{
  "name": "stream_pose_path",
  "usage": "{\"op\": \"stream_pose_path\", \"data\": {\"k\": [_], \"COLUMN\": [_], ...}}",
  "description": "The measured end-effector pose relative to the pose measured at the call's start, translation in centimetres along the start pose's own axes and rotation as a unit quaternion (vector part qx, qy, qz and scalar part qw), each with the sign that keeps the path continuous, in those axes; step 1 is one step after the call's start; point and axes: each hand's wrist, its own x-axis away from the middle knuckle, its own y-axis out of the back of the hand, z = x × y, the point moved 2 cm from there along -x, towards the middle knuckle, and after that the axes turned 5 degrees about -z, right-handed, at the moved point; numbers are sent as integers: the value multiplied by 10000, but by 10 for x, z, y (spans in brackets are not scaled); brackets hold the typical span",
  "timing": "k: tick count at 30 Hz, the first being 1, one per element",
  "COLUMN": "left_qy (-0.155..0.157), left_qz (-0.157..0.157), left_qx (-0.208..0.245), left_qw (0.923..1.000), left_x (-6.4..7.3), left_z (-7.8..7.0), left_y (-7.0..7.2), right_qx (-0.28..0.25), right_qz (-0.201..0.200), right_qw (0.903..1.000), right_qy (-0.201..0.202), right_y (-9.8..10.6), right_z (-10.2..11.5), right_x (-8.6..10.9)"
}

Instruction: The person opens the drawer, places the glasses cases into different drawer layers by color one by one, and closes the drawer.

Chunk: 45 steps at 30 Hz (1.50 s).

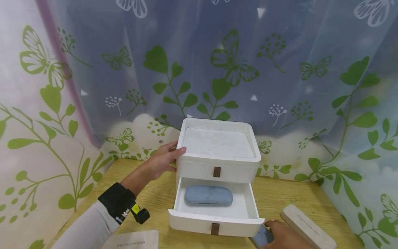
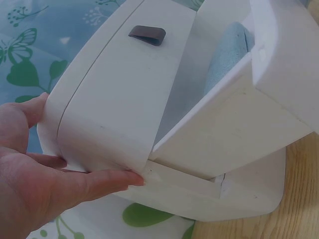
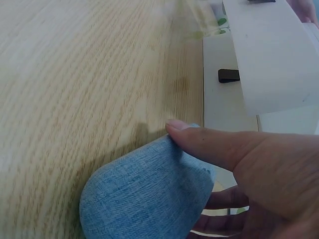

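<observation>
1. Close up in the right wrist view, a blue case [image 3: 144, 194] sits in the grasp of the right hand [image 3: 266, 172], thumb over its edge and fingers on the other side.
2. That case lies on the robot-free side nearest the person, at the front right corner of the open lower drawer [image 1: 189, 224]; whether it rests on the wooden table [image 1: 160, 211] or is raised off it, I cannot tell.
3. From the right hand, the drawer's interior lies to the left and farther off, with the front panel and right wall between; any move inward would turn on clearing these.
4. Part of the held case is hidden, so its long axis is uncertain; a second blue case [image 1: 209, 195] lies crosswise inside the drawer, toward the back.
5. As for nearness, the right hand is on the held case, while the left hand [image 1: 161, 160] is well apart, its extended fingers touching the left side of the white drawer unit [image 1: 199, 169], unclenched.
6. Just right of the right hand lies a white case [image 1: 308, 226].
</observation>
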Motion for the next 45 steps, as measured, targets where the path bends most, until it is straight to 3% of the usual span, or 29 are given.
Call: {"op": "stream_pose_path", "data": {"k": [22,32,39,45], "left_qy": [-32,-49,-13,9], "left_qz": [-12,37,-10,-28], "left_qx": [-48,-56,-41,-10], "left_qw": [10000,10000,10000,10000], "left_x": [1,2,-1,-1], "left_z": [-2,-1,0,2], "left_y": [-1,0,0,0], "right_qx": [-115,-863,-77,343], "right_qz": [-94,-140,-214,-630], "right_qw": [9997,9949,9995,9974], "right_qy": [171,-507,-237,68], "right_y": [-2,6,34,59], "right_z": [1,-8,-8,-3], "right_x": [4,10,6,10]}}
